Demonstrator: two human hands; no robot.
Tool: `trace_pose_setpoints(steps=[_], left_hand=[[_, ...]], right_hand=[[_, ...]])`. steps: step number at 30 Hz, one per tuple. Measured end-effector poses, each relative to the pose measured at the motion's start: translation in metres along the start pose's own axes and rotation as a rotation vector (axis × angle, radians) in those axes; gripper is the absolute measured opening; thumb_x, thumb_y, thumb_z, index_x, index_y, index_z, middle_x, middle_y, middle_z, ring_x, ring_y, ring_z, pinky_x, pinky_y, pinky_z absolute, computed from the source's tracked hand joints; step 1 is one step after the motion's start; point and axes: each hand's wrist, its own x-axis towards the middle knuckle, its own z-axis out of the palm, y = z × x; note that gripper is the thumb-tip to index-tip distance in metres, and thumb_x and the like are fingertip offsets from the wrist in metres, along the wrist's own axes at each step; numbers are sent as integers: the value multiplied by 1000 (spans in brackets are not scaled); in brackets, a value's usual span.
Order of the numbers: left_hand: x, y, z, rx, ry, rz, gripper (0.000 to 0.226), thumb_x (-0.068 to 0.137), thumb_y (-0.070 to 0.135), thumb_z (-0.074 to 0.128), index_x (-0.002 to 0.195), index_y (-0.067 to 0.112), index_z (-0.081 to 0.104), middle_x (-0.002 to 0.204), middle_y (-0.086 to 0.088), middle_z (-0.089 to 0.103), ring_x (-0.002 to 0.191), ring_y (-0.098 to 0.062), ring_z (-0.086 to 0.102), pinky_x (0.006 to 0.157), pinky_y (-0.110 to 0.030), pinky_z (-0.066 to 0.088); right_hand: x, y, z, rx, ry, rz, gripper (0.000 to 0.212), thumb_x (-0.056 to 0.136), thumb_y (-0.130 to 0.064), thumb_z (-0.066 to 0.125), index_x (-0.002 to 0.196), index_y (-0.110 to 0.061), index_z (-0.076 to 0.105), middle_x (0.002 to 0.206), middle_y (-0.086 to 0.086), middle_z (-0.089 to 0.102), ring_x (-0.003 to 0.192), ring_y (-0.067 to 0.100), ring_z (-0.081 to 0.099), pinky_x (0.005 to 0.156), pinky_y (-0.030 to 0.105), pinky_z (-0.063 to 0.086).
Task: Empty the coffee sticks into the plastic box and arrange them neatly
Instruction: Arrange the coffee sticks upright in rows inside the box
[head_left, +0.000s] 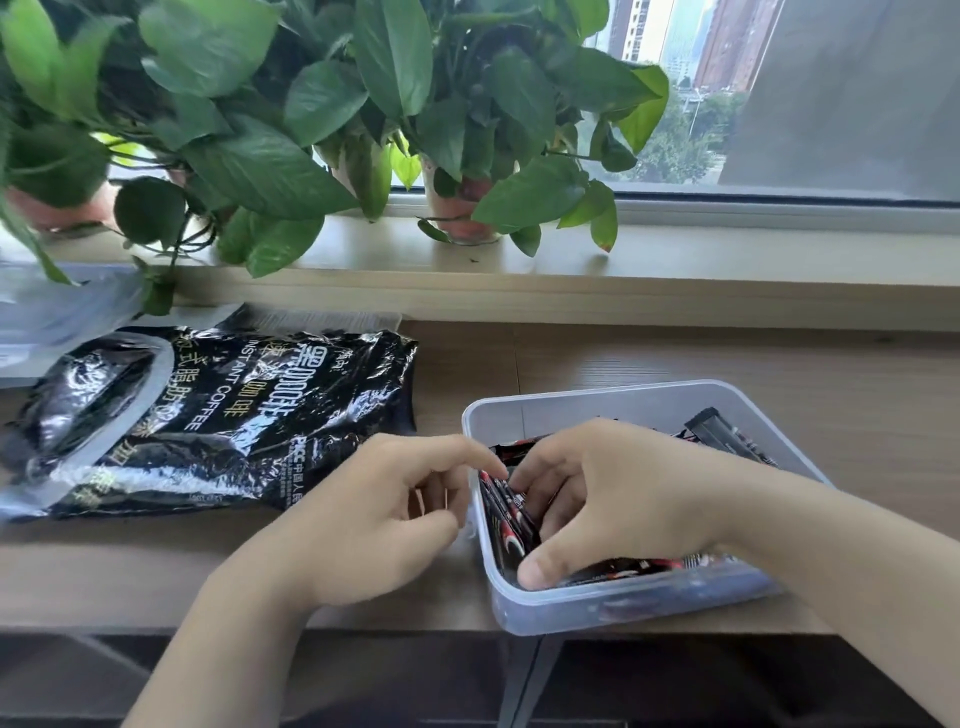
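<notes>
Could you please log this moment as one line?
arranging | right hand: grips sticks in box | left hand: at box rim, grip unclear | bag: on table

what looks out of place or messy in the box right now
At the far right of the plastic box, one coffee stick pokes up tilted, while other coffee sticks lie lower around the right hand.
</notes>
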Motion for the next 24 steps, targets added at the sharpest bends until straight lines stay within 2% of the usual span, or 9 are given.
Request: trace_pose_setpoints(steps=[5,9,11,13,15,16,19,22,24], left_hand=[[5,2,-2,56,-136,-88,51,73,11,55,114,39,69,69,11,61,58,-9,52,56,-22,43],[6,4,1,-211,-116,-179,41,81,20,46,110,28,74,63,-3,58,51,-7,48,48,-12,37],[5,3,2,-242,-50,-152,39,93,40,42,109,28,76,61,0,54,50,-4,47,46,-8,35],[4,2,3,-152,5,-104,44,92,57,44,108,32,76,61,7,54,54,-3,47,50,-12,38],[2,3,5,-53,23,-96,39,88,61,53,108,35,74,62,9,57,58,-6,50,57,-24,43],[2,3,7,-9,21,-109,37,85,61,56,108,37,72,62,10,55,58,-5,48,58,-25,41],[4,10,9,61,-36,-186,28,84,54,56,103,38,70,62,17,53,58,-3,44,59,-22,35],[8,22,4,84,-111,-298,23,84,47,54,93,34,71,62,18,56,58,-5,49,64,-32,46],[11,30,1,121,-148,-330,19,88,43,56,86,30,70,63,12,58,60,-11,55,66,-37,53]], right_hand=[[6,5,5,43,85,-49,56,58,-33,95,107,-25,69,90,-8,76,78,8,74,81,36,62],[6,7,10,17,148,-63,51,59,-41,93,103,-28,69,86,-11,76,73,6,72,74,32,62],[5,7,12,-2,159,-69,52,59,-44,92,103,-30,69,85,-12,76,72,2,71,73,27,61],[4,7,11,-13,162,-59,55,57,-45,93,105,-31,69,86,-14,75,72,-2,69,72,21,58],[4,6,9,-29,127,-56,56,58,-44,93,107,-32,69,89,-15,75,73,-5,68,70,17,56],[4,6,8,-42,113,-58,55,59,-43,92,108,-32,69,90,-16,76,72,-6,67,68,16,54],[7,5,9,-110,122,-63,44,61,-42,90,99,-30,70,86,-15,76,65,-8,64,59,11,46],[10,4,11,-167,140,-77,37,61,-43,90,89,-28,71,76,-14,72,60,-9,61,53,8,42],[9,0,7,-184,140,-92,33,62,-45,89,85,-26,74,64,-16,67,54,-11,57,50,7,40]])
